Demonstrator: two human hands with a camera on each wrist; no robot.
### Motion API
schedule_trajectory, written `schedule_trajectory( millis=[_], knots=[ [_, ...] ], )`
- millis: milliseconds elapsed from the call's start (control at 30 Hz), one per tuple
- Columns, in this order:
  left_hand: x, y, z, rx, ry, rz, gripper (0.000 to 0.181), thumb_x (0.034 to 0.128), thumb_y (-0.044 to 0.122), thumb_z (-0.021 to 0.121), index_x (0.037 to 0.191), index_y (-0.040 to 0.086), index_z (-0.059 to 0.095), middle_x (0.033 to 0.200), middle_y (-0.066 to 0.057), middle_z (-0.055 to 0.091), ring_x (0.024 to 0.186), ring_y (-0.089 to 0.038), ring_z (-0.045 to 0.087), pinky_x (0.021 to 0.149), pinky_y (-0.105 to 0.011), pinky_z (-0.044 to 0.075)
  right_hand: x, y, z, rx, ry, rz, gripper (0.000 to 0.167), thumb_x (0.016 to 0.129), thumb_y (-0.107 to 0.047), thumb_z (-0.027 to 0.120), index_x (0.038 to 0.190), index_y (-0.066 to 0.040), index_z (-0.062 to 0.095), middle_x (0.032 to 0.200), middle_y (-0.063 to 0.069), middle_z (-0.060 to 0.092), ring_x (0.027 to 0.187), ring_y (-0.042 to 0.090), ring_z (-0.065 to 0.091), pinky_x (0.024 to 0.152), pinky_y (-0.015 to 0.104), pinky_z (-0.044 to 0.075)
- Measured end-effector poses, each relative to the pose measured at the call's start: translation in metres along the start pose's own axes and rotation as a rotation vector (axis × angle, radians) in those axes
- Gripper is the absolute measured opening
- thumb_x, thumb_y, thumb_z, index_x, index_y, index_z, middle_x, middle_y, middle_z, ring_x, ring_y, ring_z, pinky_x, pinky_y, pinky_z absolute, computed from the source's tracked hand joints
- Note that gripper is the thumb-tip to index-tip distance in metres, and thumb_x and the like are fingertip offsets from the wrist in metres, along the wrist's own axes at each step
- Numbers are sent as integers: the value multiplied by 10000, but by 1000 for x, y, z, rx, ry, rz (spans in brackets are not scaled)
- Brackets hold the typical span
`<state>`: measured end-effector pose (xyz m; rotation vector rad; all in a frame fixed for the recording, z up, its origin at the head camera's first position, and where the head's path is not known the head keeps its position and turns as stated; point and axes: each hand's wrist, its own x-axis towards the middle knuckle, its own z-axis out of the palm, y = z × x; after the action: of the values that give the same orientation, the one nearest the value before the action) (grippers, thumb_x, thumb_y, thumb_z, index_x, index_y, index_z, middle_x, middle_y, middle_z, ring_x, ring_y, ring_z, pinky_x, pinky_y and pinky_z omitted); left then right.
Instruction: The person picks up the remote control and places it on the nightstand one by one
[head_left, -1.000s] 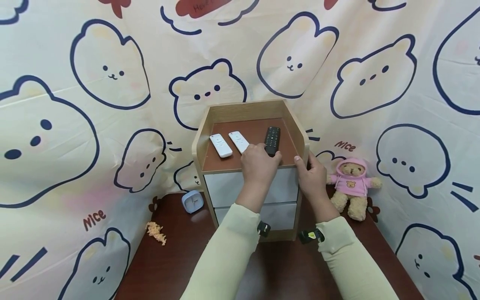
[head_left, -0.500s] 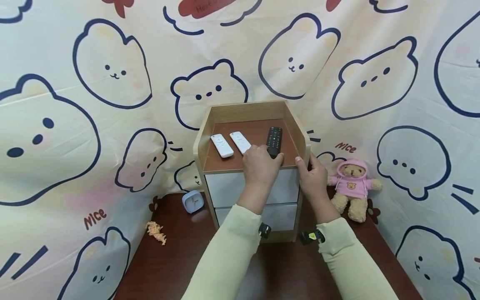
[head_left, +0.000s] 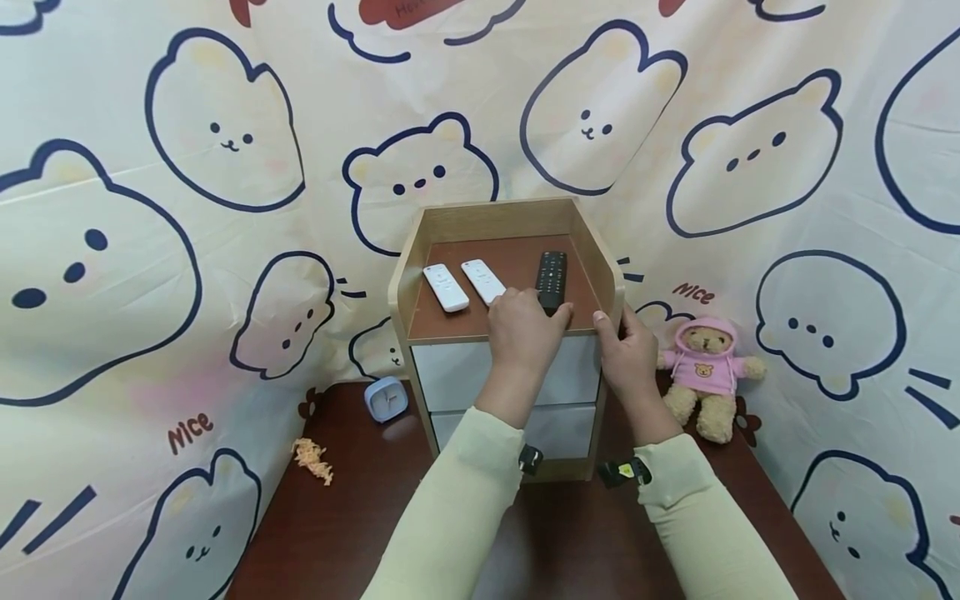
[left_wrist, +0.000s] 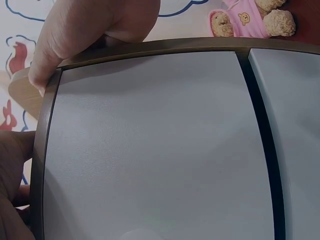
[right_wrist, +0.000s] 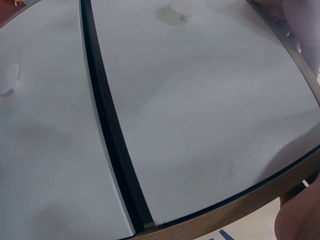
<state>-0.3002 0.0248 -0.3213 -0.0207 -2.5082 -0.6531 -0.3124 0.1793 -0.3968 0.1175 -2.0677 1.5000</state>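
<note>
A small wooden cabinet (head_left: 405,302) with white drawer fronts stands on the table, its top tray lined in brown. In that tray lies a black remote control (head_left: 552,275), and my left hand (head_left: 525,333) grips its near end, thumb on the right side; the fingertips are hidden. Two white remote controls, one at the left (head_left: 446,288) and one in the middle (head_left: 481,279), rest beside it, the middle one partly behind my knuckles. With thumb in front, my right hand (head_left: 632,358) holds the cabinet's right side panel. Both wrist views show the drawer front (left_wrist: 160,150) up close.
A blue clock (head_left: 386,400) and a clump of peach-coloured shreds (head_left: 312,461) lie on the dark table (head_left: 345,533) at the left. Right of the cabinet sits a teddy bear (head_left: 703,375) in a pink hoodie. A printed cloth (head_left: 247,167) hangs close behind.
My left hand and the black remote control have shifted very slightly to the right. The right hand keeps its hold on the side panel. The head view itself has moved a little.
</note>
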Motion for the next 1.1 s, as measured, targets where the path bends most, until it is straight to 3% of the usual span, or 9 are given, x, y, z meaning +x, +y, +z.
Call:
schedule_trajectory(
  millis=[333, 533, 667, 767, 900, 1000, 1100],
  knots=[
    [-4, 4, 1, 46, -19, 14, 695, 936, 649, 778, 1233, 22, 811, 1067, -126, 783, 987, -255, 680, 897, -386, 540, -1, 1, -4, -1, 18, 5, 509, 1077, -433, 621, 1504, -161, 666, 1447, 164, 714, 1284, 401, 706, 1070, 662, 545],
    [-9, 4, 3, -8, 10, 35, 684, 936, 631, 790, 1228, 12, 799, 1080, -119, 775, 988, -249, 655, 882, -385, 521, 2, 2, -6, 7, 26, -12, 485, 1080, -400, 625, 1487, -144, 680, 1424, 177, 724, 1256, 392, 716, 1050, 650, 559],
    [-12, -1, 7, -72, 67, 81, 655, 938, 579, 816, 1269, 15, 778, 1145, -117, 790, 1032, -255, 664, 908, -385, 531, 3, 4, -5, 1, 21, -12, 488, 1076, -404, 631, 1483, -140, 682, 1425, 178, 724, 1248, 393, 716, 1043, 653, 560],
    [-17, -9, 10, -135, 134, 153, 620, 948, 517, 832, 1303, 15, 758, 1213, -112, 800, 1101, -259, 690, 959, -383, 552, 4, 5, -6, -11, 11, -13, 492, 1071, -409, 639, 1479, -138, 683, 1424, 185, 722, 1249, 403, 712, 1038, 656, 561],
    [-30, -25, 9, -191, 210, 316, 531, 966, 422, 841, 1301, 23, 741, 1230, -100, 792, 1140, -256, 700, 993, -383, 566, 6, 7, -7, -27, 5, -18, 490, 1060, -406, 654, 1466, -133, 688, 1412, 196, 725, 1241, 407, 713, 1025, 656, 565],
    [-44, -44, 4, -172, 224, 455, 498, 970, 377, 842, 1316, 39, 723, 1240, -92, 773, 1161, -259, 695, 1013, -390, 571, 8, 6, -6, -48, -8, -26, 509, 1063, -423, 644, 1487, -142, 671, 1431, 193, 715, 1256, 404, 706, 1035, 655, 561],
    [-62, -71, -3, -137, 191, 551, 509, 972, 347, 843, 1365, 54, 707, 1312, -94, 754, 1224, -265, 692, 1055, -409, 572, 10, 6, -4, -79, -53, -31, 562, 1079, -469, 606, 1546, -157, 618, 1480, 197, 682, 1309, 409, 685, 1065, 650, 548]
  ],
)
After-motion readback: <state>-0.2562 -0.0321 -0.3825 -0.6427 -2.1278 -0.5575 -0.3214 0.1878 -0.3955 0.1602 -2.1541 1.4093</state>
